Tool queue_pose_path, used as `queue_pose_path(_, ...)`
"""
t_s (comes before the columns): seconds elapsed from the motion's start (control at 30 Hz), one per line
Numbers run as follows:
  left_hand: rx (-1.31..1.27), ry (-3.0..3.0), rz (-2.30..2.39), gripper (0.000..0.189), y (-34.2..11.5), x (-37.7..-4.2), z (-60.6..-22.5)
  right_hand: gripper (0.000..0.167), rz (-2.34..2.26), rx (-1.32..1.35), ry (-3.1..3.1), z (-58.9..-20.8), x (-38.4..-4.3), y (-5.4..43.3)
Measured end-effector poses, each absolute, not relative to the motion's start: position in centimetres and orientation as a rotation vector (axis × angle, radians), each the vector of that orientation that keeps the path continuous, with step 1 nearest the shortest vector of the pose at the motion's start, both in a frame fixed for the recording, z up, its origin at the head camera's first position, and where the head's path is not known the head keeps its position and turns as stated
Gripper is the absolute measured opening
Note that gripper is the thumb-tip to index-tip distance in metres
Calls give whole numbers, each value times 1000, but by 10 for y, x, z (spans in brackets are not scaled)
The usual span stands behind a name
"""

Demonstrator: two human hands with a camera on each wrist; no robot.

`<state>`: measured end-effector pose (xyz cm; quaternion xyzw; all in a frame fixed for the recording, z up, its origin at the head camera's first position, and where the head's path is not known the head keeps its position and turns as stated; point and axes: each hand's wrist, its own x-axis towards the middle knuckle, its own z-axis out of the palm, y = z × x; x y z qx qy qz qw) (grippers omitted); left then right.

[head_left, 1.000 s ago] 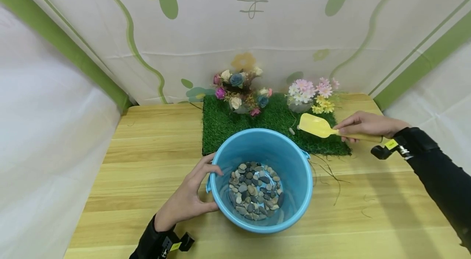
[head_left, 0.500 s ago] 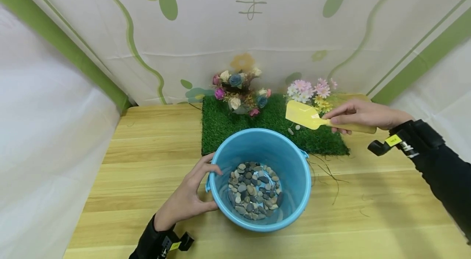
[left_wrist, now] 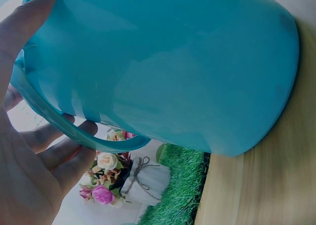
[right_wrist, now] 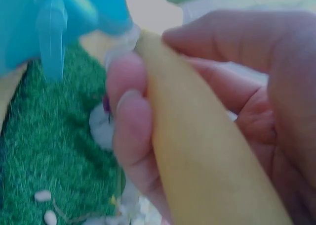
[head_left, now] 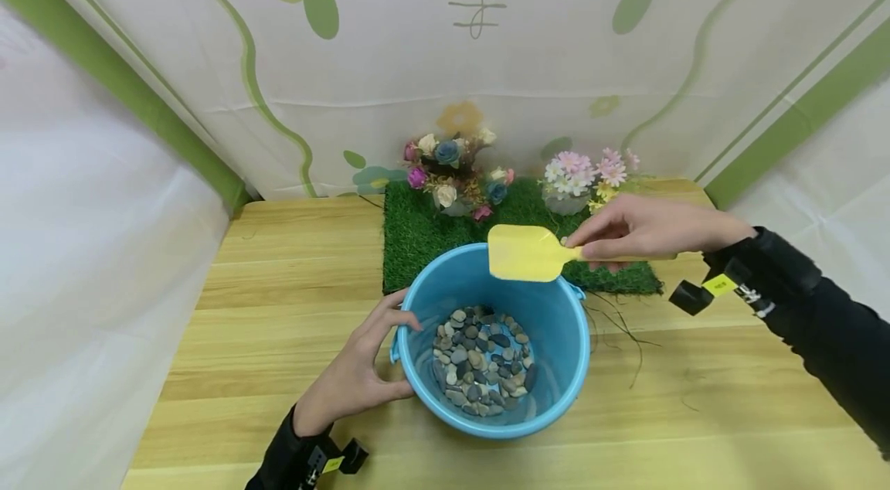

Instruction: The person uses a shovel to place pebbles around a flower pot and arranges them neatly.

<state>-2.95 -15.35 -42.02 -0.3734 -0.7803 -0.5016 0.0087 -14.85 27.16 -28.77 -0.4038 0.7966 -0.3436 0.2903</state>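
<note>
A light blue bucket point(head_left: 559, 355) stands on the wooden table, with many grey and tan pebbles point(head_left: 476, 362) across its bottom. My left hand point(head_left: 354, 378) holds the bucket's left rim, fingers hooked over the edge and thumb against the outer wall. The bucket's handle point(left_wrist: 106, 145) hangs down beside those fingers in the left wrist view. In my right hand point(head_left: 647, 227) is a small yellow shovel point(head_left: 523, 254), gripped by its tan handle point(right_wrist: 192, 136). Its blade hovers over the bucket's far right rim; in the head view no pebble shows on it.
Behind the bucket lies a green grass mat point(head_left: 410, 250) bearing a pot of mixed roses point(head_left: 448, 154) and a pot of daisies point(head_left: 570, 173). Two pale pebbles point(right_wrist: 43, 195) lie on the mat. Dry strands point(head_left: 626, 328) are on the table to the right. A printed cloth point(head_left: 410, 34) hangs behind.
My right hand has carried the shovel leftward from above the grass mat to over the bucket's rim. My left hand and the bucket have stayed in place.
</note>
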Motion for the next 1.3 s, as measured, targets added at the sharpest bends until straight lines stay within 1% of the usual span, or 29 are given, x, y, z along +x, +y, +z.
queue_pose_path(0.1,-1165,-2443,-1562,64,-153,-29,-420,30,-908,-1112,2049,-284,-144,254)
queue_pose_path(0.23,-1158,-2456,-1554,66,-153,-29,-419,28,-881,-1225,1949,-282,-139,233)
queue_pose_path(0.5,-1144,-2485,-1532,70,-154,-27,-419,17,-704,-1280,2045,-285,-124,192)
queue_pose_path(0.67,-1151,-2479,-1540,72,-154,-28,-419,27,-643,-1273,2077,-294,-109,168)
queue_pose_path(0.9,-1160,-2463,-1537,71,-154,-28,-420,28,-574,-1191,2122,-306,-100,149)
queue_pose_path(1.13,-1161,-2461,-1544,66,-154,-28,-421,35,-499,-1135,2141,-311,-96,133)
queue_pose_path(1.3,-1165,-2454,-1530,67,-154,-29,-421,38,-456,-1092,2113,-314,-94,123)
